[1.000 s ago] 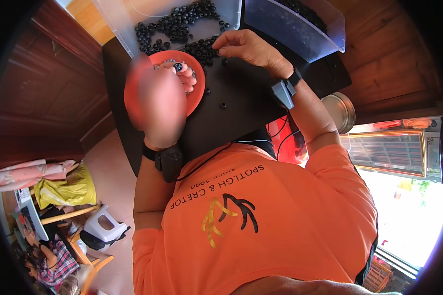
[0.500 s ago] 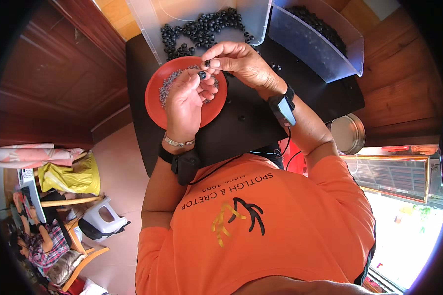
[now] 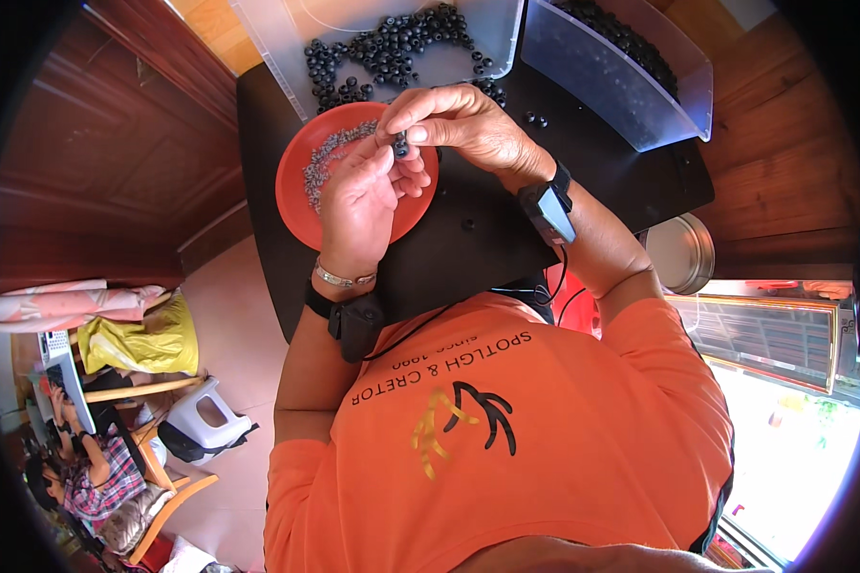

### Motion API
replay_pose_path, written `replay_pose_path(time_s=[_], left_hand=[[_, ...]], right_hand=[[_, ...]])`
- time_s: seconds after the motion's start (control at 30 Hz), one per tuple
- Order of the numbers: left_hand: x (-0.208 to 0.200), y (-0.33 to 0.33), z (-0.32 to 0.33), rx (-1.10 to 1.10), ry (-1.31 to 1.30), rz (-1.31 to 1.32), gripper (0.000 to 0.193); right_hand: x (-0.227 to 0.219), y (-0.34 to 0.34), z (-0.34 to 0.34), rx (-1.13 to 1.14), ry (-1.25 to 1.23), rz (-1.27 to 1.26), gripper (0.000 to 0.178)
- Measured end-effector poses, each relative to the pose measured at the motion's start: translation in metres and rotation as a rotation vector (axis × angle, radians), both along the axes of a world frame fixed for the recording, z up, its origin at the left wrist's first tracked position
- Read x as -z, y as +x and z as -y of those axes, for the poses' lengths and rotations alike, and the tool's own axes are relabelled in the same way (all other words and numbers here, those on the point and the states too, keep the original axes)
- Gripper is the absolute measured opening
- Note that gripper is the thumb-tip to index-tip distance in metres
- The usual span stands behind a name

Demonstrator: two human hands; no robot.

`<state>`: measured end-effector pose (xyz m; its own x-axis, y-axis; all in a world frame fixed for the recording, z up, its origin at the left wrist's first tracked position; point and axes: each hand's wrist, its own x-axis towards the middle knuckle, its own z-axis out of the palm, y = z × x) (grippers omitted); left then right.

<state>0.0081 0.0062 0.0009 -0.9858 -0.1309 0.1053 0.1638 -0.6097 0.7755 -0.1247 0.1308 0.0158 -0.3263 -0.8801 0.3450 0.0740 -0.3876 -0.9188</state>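
Above a red-orange bowl (image 3: 294, 212) my two hands meet at one small black round part (image 3: 401, 147). My left hand (image 3: 357, 199), palm up, pinches this part between thumb and forefinger, with the other fingers curled. From the upper right, my right hand (image 3: 473, 132) has its thumb and forefinger closed at the part's top; what sits between those fingertips is mostly hidden. Many tiny silvery pieces (image 3: 315, 172) lie in the bowl, too small to name. Beyond it, a translucent plastic bin (image 3: 287, 57) holds many black round parts (image 3: 392, 53) with holes.
A second translucent bin (image 3: 631, 119) of dark parts stands at the far right of the black table (image 3: 420, 272). Loose black parts (image 3: 535, 119) lie on the tabletop. A round metal tin (image 3: 683, 253) is beyond the table's right edge. A seated person (image 3: 105, 477) is at the far left.
My right fingertips have come down with a small dark piece onto the black part in my left hand; the two were apart before. The view has shifted slightly.
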Motion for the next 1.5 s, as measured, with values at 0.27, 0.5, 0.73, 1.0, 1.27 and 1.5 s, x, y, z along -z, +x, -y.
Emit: replay_pose_path(time_s=[0.27, 0.5, 0.73, 1.0, 1.27, 1.5], left_hand=[[-0.001, 0.0, -0.001, 0.018, -0.028, -0.023, 0.025], [-0.002, 0.0, -0.001, 0.014, -0.046, -0.007, 0.025], [0.0, 0.002, 0.002, -0.037, -0.084, 0.073, 0.024], [-0.004, 0.003, 0.002, -0.092, -0.17, 0.11, 0.024], [-0.001, 0.002, 0.004, -0.086, -0.13, 0.062, 0.023], [-0.001, 0.003, 0.005, -0.105, -0.095, 0.098, 0.02]], right_hand=[[-0.001, -0.001, -0.002, -0.056, 0.011, 0.003, 0.015], [-0.007, 0.003, -0.004, -0.018, 0.041, -0.054, 0.014], [-0.012, 0.005, -0.006, 0.02, 0.066, -0.064, 0.015], [-0.013, 0.013, -0.007, 0.248, 0.028, -0.381, 0.015], [-0.012, 0.012, -0.006, 0.202, 0.098, -0.203, 0.016], [-0.013, 0.014, -0.005, 0.445, -0.027, -0.731, 0.017]])
